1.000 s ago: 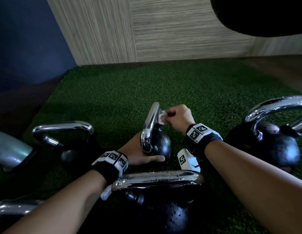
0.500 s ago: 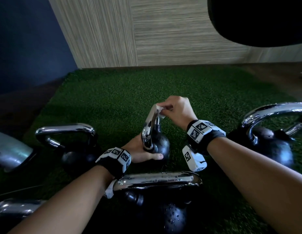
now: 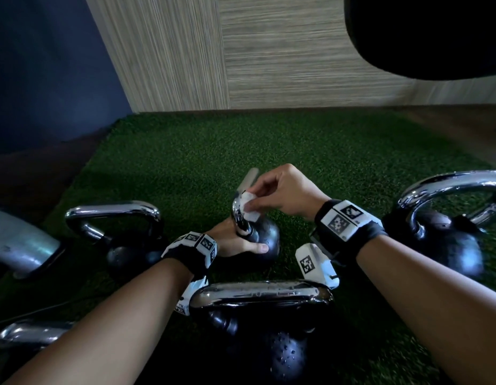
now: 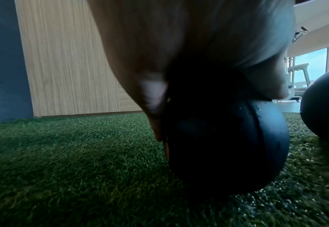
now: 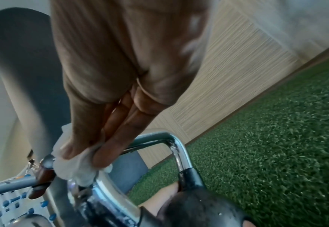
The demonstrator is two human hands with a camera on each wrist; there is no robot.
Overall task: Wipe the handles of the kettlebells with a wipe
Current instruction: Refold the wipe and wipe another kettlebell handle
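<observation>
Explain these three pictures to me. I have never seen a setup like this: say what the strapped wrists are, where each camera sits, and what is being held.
A person works with bare hands; the wrist bands carry small cameras. One picture comes from a head camera, looking down. The other two look along each hand. Several kettlebells stand on green turf. The left hand grips the small kettlebell by its ball, steadying it. The right hand pinches a white wipe against its chrome handle.
</observation>
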